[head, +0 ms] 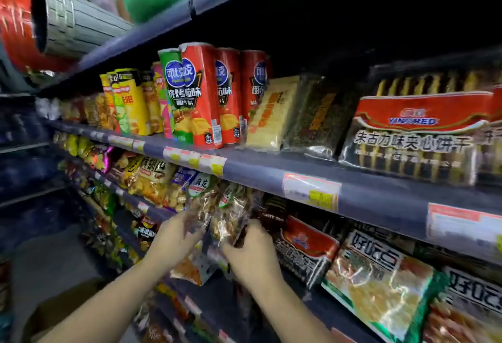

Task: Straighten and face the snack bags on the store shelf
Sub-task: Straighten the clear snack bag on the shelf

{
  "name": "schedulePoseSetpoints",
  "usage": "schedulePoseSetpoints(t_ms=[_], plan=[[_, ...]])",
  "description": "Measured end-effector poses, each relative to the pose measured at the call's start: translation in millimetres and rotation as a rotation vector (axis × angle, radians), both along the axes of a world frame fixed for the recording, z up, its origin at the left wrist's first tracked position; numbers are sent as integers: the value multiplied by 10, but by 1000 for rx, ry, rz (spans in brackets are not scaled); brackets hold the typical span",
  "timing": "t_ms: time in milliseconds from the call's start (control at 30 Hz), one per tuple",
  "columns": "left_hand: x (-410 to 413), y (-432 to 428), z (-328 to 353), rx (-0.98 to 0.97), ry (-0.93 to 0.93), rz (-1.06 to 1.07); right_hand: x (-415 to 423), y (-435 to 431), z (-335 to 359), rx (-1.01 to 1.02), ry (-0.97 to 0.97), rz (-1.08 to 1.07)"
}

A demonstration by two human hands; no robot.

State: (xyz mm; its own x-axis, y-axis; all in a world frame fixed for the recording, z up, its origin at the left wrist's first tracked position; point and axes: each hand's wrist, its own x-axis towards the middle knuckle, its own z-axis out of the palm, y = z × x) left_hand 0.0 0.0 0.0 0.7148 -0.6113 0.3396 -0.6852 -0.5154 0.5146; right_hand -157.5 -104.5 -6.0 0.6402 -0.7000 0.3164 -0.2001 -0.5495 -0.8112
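Standing at the grey metal store shelf (255,173), you had both hands on the clear crinkly plastic bags of brown twisted snacks (202,201) on the middle row. Your left hand (176,236) had its fingers curled on the left side of the bags, and your right hand (252,253) had its fingers wrapped round the bottom edge. The picture was blurry there, so I could not tell if you held one bag or two. The bags leaned and their green and white labels tipped to one side, so I think this spot was not done yet.

Up above, the tall red cardboard chip cans (206,93) stood straight with their fronts out, and the yellow shiny chip bags (130,101) beside them stood up too. That row looked tidy to me. To the right of your hands, the flat shiny packs with black and white writing (372,258) had their words upside down, so they might need turning. The small bright bags (89,150) far to the left were too blurry to judge. I think you were somewhere in the middle of the job, with more left than done
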Motion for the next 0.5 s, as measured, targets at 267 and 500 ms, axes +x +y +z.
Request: schedulePoseSetpoints(t_ms=[267, 500], plan=[[615, -376, -61, 6, 5, -120, 495, -76, -54, -101, 40, -171], [850, -444, -202, -149, -47, -271, 759, -47, 34, -154, 113, -405]])
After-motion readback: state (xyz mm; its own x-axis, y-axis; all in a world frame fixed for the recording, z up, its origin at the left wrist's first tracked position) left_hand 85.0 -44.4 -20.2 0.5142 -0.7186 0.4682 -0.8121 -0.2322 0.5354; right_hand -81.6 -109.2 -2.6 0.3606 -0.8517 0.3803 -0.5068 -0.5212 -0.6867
